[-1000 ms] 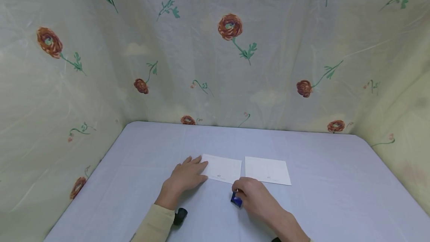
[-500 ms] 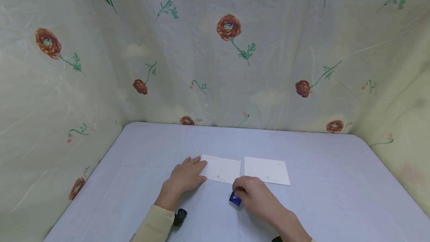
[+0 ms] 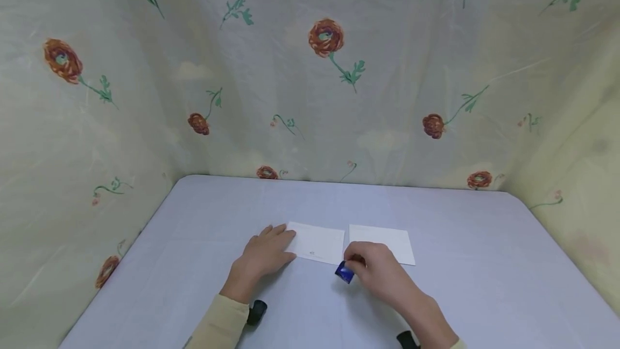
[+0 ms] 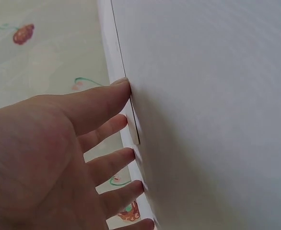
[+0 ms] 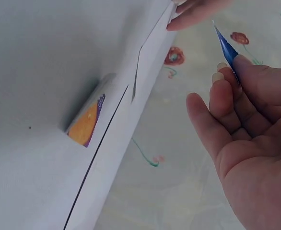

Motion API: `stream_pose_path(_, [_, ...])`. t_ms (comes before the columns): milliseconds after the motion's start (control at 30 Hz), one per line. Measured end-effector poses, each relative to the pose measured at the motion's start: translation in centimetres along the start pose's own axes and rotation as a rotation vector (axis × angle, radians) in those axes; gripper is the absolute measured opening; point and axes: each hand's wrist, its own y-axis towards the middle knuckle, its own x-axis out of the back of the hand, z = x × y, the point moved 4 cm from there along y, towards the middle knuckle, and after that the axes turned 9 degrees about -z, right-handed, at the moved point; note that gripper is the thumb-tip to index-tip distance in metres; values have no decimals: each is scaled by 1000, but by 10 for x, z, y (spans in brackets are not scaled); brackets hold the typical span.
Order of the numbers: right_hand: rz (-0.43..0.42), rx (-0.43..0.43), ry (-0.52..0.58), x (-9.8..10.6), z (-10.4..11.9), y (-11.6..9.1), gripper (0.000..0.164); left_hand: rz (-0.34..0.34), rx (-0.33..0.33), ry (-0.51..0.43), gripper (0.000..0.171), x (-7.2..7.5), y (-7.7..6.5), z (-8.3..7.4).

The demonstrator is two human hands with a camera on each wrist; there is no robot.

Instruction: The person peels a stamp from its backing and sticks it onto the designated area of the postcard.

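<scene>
Right hand (image 3: 387, 271) had a small blue packet (image 3: 344, 272) pinched between thumb and fingers, held up near the left card (image 3: 317, 243), by its near right corner. Left hand (image 3: 268, 255) wasn't gripping anything, just fingers spread out and resting at the left card's left end. Right card (image 3: 387, 238) sat just right of the left card, narrow gap between. Right wrist cam also showed an orange-and-purple wrapper (image 5: 87, 120) lying on the near side of the left card.

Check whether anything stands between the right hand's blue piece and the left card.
Nothing visible does: in the head view the blue piece shows by the near right corner of the left card; the left hand is at the card's left edge.
</scene>
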Motion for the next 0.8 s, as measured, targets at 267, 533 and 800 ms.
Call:
stream_pose_path(267, [-40, 6, 26, 7, 0, 0, 11, -30, -17, -10, 55, 3, 2, -1])
stream_pose_path(533, [-52, -71, 70, 14, -3, 0, 14, -143, -106, -66, 43, 17, 3, -12])
stream_pose_path(800, [-59, -129, 93, 17, -4, 3, 12, -151, -138, -194, 31, 31, 1, -27])
